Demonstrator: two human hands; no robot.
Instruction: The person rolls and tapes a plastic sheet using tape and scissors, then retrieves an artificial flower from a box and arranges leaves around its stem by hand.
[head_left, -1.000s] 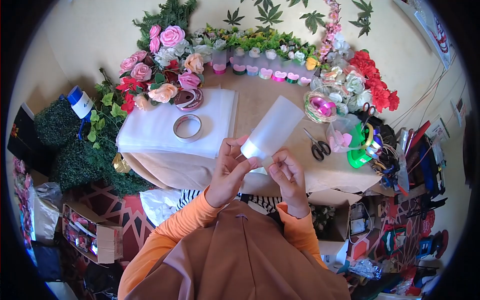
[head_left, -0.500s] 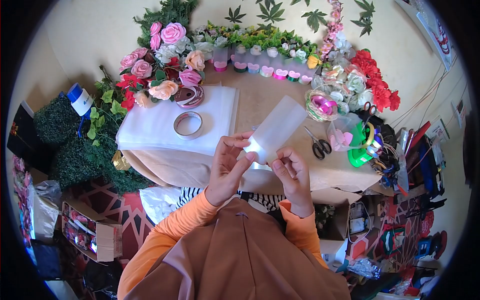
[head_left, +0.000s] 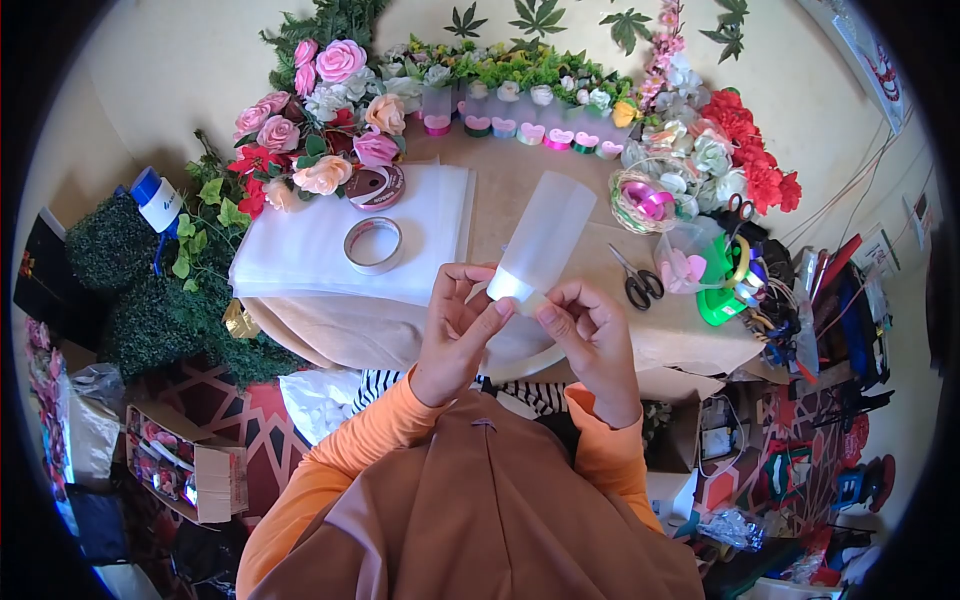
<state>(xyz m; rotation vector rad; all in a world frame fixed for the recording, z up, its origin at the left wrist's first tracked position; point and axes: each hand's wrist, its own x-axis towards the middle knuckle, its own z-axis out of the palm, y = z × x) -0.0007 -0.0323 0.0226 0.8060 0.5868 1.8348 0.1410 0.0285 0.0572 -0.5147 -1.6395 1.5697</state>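
A frosted, translucent tube (head_left: 549, 225) leans up and to the right above the table's near edge. Around its lower end runs a pale, shiny ribbon-like band (head_left: 512, 286). My left hand (head_left: 458, 330) is closed on the tube's lower left side, thumb pressed against the band. On the other side my right hand (head_left: 592, 335) pinches the pale band's end by the tube's base, between thumb and forefinger. Scissors (head_left: 640, 278) lie to the right of the tube. Left of my hands, a roll of clear tape (head_left: 372, 246) rests on a stack of translucent sheets (head_left: 290, 250).
Several frosted tubes with artificial flowers and heart labels (head_left: 530, 133) line the table's back. Flower bunches (head_left: 340, 120) stand at back left, with red flowers (head_left: 740, 130) at right. A wicker basket (head_left: 640, 205) and a green tape dispenser (head_left: 718, 306) sit on the right.
The tube has moved slightly left and stands a little more upright. My right hand has turned and shifted slightly right and up, still at the tube's base.
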